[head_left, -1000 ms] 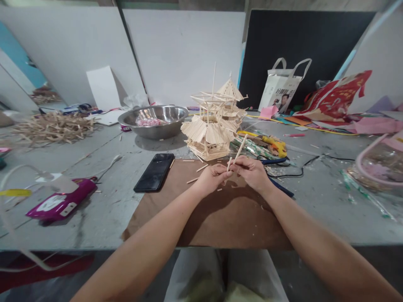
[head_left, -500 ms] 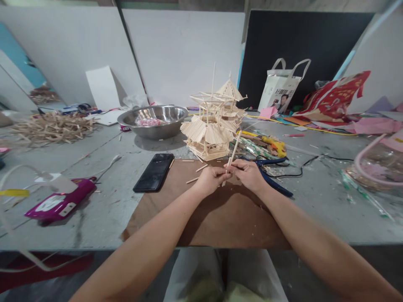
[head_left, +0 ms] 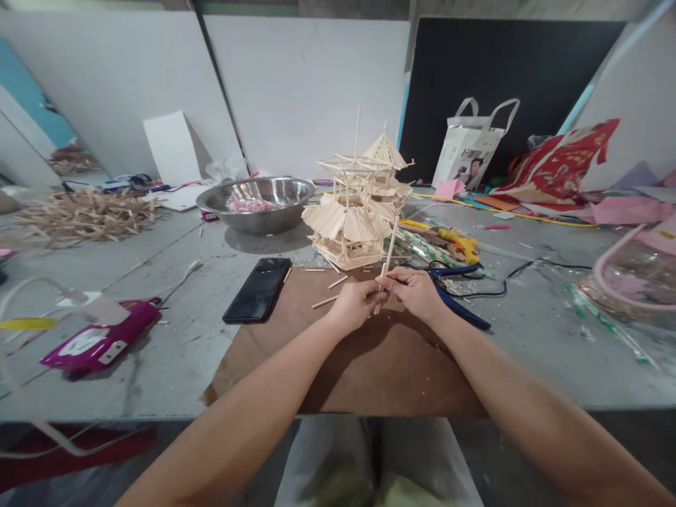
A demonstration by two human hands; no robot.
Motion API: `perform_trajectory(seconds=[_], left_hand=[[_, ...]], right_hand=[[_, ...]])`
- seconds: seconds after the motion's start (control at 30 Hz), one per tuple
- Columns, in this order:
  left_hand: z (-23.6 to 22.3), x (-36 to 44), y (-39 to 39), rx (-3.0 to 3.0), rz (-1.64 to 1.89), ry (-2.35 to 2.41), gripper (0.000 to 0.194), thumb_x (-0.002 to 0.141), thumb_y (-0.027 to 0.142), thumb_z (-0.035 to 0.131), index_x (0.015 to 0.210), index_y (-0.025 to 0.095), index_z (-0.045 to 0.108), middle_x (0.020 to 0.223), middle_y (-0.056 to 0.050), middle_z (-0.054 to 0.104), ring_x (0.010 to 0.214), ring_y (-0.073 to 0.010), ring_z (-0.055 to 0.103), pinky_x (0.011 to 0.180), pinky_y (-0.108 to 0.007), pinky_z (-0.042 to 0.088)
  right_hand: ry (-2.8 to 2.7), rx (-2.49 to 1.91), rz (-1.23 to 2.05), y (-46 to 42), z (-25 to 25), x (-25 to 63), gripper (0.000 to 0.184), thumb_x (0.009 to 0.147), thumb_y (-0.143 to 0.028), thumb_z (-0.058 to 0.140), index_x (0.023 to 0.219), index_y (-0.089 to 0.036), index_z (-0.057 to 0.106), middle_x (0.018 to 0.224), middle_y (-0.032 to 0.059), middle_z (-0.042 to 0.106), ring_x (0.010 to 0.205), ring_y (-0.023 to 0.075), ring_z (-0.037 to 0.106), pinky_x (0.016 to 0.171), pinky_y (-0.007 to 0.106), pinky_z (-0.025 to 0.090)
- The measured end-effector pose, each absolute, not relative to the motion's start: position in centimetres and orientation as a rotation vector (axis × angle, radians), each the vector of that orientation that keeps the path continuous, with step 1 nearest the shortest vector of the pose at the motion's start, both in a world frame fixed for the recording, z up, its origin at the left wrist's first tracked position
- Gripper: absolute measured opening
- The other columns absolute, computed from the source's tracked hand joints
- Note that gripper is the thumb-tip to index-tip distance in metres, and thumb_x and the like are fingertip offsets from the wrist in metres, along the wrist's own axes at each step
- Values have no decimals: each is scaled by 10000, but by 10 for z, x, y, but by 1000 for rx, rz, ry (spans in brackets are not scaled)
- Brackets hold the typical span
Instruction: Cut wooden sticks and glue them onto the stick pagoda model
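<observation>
My left hand (head_left: 359, 301) and my right hand (head_left: 410, 289) meet over a brown sheet (head_left: 391, 377), both pinched closed on thin pale wooden sticks (head_left: 392, 245). The longer stick leans up and slightly right; a shorter piece lies against it, and its lower end shows below my fingers. Which fingers hold which stick is partly hidden. Right behind my hands stands a pagoda-like model (head_left: 351, 225) built of similar sticks, with a tiered roof and one tall upright rod. Several short loose sticks (head_left: 324, 302) lie on the sheet left of my left hand.
A black phone (head_left: 258, 290) lies left of the sheet, near a purple power strip (head_left: 103, 341). Behind are a steel bowl (head_left: 253, 225) and a stick pile (head_left: 87, 217). Blue-handled pliers (head_left: 462, 310) and a yellow glue gun (head_left: 465, 246) with a black cord lie to the right.
The long stick has tipped a little more upright, its top shifting left. My hands stay together in nearly the same place, still pinching.
</observation>
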State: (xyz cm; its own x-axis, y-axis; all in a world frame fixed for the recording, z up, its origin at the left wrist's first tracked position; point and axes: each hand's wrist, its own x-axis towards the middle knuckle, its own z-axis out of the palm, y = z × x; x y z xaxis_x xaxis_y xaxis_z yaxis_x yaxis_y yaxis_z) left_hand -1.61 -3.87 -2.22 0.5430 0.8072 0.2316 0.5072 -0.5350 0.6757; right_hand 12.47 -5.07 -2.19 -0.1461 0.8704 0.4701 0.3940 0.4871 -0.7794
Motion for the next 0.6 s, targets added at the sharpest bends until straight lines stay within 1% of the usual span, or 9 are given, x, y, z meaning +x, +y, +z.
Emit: perform_trajectory(seconds=[0.07,0.13,0.2,0.23,0.3,0.37,0.43,0.5,0.6], left_hand=[[-22,-16,-40,2242,731,1052,220,723,262,413,626,134,563,521,18,513,492,-68,435,479,-162,321],[-21,-16,-40,2256,743,1034,228,730,262,406,617,136,560,514,20,511,487,-67,436,482,-163,324],[-20,-17,-40,2268,762,1038,236,734,266,404,612,140,563,512,19,515,487,-69,441,484,-166,328],[-20,-17,-39,2269,776,1050,242,735,272,404,611,142,566,517,18,522,491,-71,447,487,-167,332],[-19,-20,-37,2252,816,1098,253,738,289,402,621,146,575,532,14,538,501,-75,459,494,-172,341],[-19,-24,-34,2215,855,1140,267,741,312,397,642,148,582,552,11,555,508,-78,469,502,-178,354],[-19,-27,-31,2182,874,1169,277,738,335,400,655,147,586,559,9,563,508,-81,475,506,-184,367],[-18,-29,-29,2166,878,1179,283,731,349,411,647,145,588,552,9,562,508,-82,479,508,-188,375],[-17,-31,-27,2152,892,1176,286,724,358,420,639,144,591,541,10,557,509,-84,483,510,-192,385]], right_hand=[[-1770,-1085,588,-51,-21,125,235,718,-351,487,668,-163,619,579,-7,554,564,103,512,530,214,387],[-1833,-1099,567,-50,-17,129,250,731,-357,465,691,-162,615,646,13,584,636,118,535,597,227,404],[-1910,-1186,494,-48,-13,139,273,732,-377,451,794,-160,604,754,37,601,707,135,541,651,248,408],[-1945,-1276,427,-46,-11,146,311,722,-394,456,881,-159,582,818,51,598,736,146,540,666,262,408],[-2009,-1514,244,-42,-10,163,448,670,-433,499,1013,-145,517,949,90,567,826,185,523,703,296,402],[-2120,-1744,86,-38,-10,181,542,622,-458,530,1050,-129,488,1076,133,503,964,243,463,782,343,364],[-2195,-1945,8,-36,-12,195,605,576,-466,558,1070,-129,466,1151,149,444,1032,285,407,808,375,338],[-2229,-2093,-17,-37,-13,203,593,552,-460,568,1045,-145,473,1147,143,444,1032,298,402,782,377,348],[-2242,-2225,16,-39,-10,205,440,559,-449,551,903,-177,518,1013,109,524,951,271,461,681,333,383]])
